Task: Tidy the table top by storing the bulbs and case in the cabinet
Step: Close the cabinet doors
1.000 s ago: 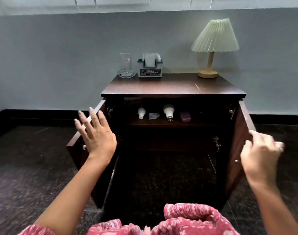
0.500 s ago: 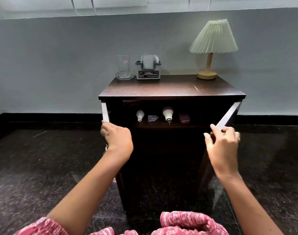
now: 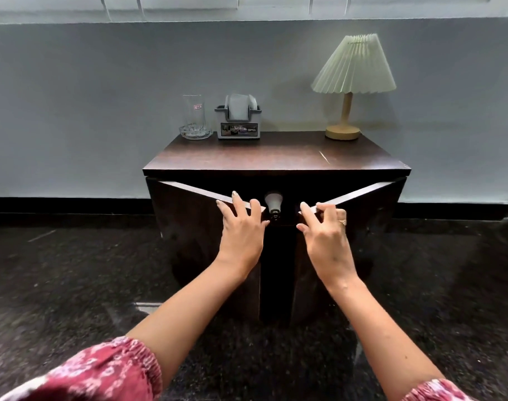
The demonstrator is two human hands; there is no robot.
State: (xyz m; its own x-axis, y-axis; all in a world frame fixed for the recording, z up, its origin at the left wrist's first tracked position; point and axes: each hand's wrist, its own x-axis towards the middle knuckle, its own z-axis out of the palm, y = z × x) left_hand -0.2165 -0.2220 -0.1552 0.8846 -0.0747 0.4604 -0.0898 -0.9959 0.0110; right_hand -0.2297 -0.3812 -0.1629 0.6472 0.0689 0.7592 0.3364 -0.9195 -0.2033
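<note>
1. Seen from the head camera, both bare arms reach straight out from pink flowered sleeves (image 3: 102,371) toward the front of the dark wooden cabinet (image 3: 276,160), forearms angled inward so the hands nearly meet at its middle.
2. The left hand (image 3: 241,227) lies palm-down on the top corner of the left door (image 3: 189,227), fingers spread and loose, fingertips draped over the door's upper edge rather than clenched around it.
3. The right hand (image 3: 325,233) mirrors it on the right door (image 3: 371,221), wrist bent, fingers curled lightly over the top corner; a ring shows on one finger.
4. Both doors stand slightly ajar, leaving a narrow gap at the cabinet's centre.
5. Through that gap one bulb (image 3: 272,201) sits inside the cabinet, between the two hands; whether anything else is inside I cannot tell.
6. On the cabinet's top, along the back, stand a glass (image 3: 193,115) at left, a tissue holder (image 3: 239,118) beside it, and a lamp (image 3: 352,82) at right.
</note>
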